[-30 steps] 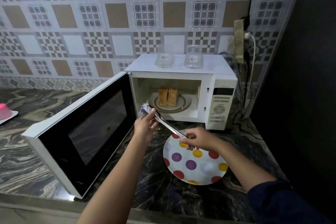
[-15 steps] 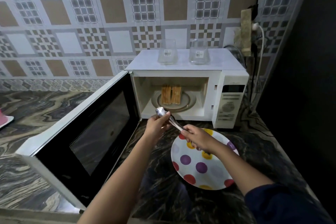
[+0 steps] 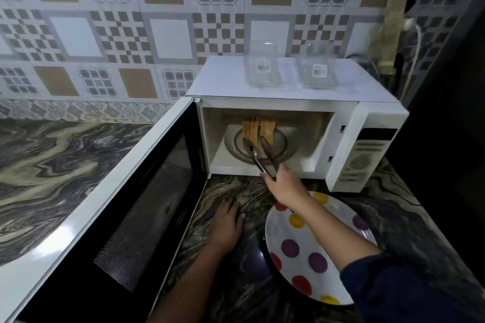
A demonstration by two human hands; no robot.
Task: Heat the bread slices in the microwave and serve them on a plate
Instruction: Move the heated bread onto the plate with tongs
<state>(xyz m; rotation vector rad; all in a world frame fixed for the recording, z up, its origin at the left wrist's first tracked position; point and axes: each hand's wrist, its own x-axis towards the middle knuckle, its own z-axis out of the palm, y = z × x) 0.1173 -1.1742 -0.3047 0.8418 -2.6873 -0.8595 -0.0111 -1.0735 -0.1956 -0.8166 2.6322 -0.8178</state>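
Fingers (image 3: 270, 178) of the right hand (image 3: 286, 186) wrap the metal tongs (image 3: 258, 155), arm stretched forward, tips reaching the upright brown bread slices (image 3: 258, 130) inside the open white microwave (image 3: 288, 102). Left hand (image 3: 225, 225) rests flat, fingers loosely spread, empty, on the marbled worktop (image 3: 65, 155) beside the polka-dot plate (image 3: 338, 220).

Dark marbled stone countertop (image 3: 65, 165), wavy grey/tan veining, runs along the tiled back wall. White microwave (image 3: 288, 86) sits at the back right corner, door (image 3: 112, 217) swung open to the left out over the counter. Polka-dot plate (image 3: 301, 252) lies flat near the front right edge, just in front of the microwave. Left hand (image 3: 225, 225) rests palm-down on the counter between the door and the plate, close beside the plate rim.
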